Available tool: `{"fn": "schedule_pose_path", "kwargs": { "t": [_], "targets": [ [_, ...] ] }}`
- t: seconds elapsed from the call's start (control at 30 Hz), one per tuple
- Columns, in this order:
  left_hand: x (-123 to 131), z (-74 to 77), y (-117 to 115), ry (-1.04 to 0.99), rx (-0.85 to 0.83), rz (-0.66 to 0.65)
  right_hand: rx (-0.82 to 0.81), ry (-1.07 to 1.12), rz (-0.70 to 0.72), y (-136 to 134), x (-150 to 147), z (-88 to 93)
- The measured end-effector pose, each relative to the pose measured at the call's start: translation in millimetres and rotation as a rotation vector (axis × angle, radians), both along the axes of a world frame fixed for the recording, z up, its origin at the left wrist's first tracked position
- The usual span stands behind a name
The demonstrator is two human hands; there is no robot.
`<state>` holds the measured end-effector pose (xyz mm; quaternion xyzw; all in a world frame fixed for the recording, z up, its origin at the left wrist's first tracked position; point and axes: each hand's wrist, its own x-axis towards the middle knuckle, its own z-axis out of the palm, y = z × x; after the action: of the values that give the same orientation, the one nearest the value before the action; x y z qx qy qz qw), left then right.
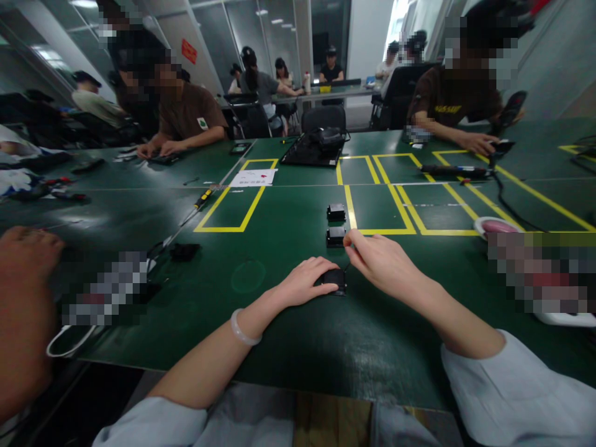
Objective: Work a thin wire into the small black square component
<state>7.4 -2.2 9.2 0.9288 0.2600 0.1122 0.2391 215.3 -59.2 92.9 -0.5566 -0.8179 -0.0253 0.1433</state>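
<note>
On the green table, my left hand (310,282) rests with its fingers and thumb around a flat black piece (336,280), holding it against the surface. My right hand (372,256) is just up and to the right of that piece, its thumb and index finger pinched on a thin dark thing too small to identify. Beyond my hands stand two small black blocks with grey tops, a nearer block (335,236) beside my right fingertips and a farther block (336,212) behind it.
Yellow tape outlines (221,230) mark the green table (288,211). A black object (185,251) lies left, near a power strip (109,288). Another person's arm (28,323) is at the left edge. A white-rimmed tray (565,319) is at right. People sit across the table.
</note>
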Motion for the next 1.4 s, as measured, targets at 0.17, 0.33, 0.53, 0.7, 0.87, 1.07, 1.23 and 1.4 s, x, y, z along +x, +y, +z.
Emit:
{"fn": "schedule_pose_path", "kwargs": {
  "t": [0.17, 0.33, 0.53, 0.7, 0.87, 1.07, 1.23, 1.4],
  "targets": [
    [-0.5, 0.8, -0.7, 0.0, -0.002, -0.004, -0.021, 0.013, 0.007, -1.5, 0.2, 1.4],
    [-0.6, 0.5, -0.8, 0.0, -0.002, 0.0, -0.017, -0.014, -0.008, -0.5, -0.3, -0.2],
    [-1.5, -1.8, 0.0, -0.003, -0.01, 0.002, -0.004, -0.017, -0.018, -0.3, -1.8, -0.9],
    [-1.6, -1.6, -0.1, -0.008, -0.015, 0.001, -0.028, 0.012, 0.007, -1.4, -1.1, 0.6],
    [-1.5, -1.2, 0.0, -0.005, -0.01, 0.003, -0.039, 0.041, 0.029, -3.3, -0.9, 3.8],
    [-1.6, 0.3, -0.8, -0.008, -0.012, 0.0, -0.031, 0.015, 0.014, -1.8, -0.9, 2.3],
    [-1.1, -0.3, -0.5, -0.007, -0.023, 0.007, -0.023, -0.014, -0.007, -0.9, -0.2, 0.0],
    [-0.1, 0.1, -0.5, -0.003, -0.015, 0.003, -0.049, 0.019, 0.014, -2.6, -0.4, 2.7]
  ]
}}
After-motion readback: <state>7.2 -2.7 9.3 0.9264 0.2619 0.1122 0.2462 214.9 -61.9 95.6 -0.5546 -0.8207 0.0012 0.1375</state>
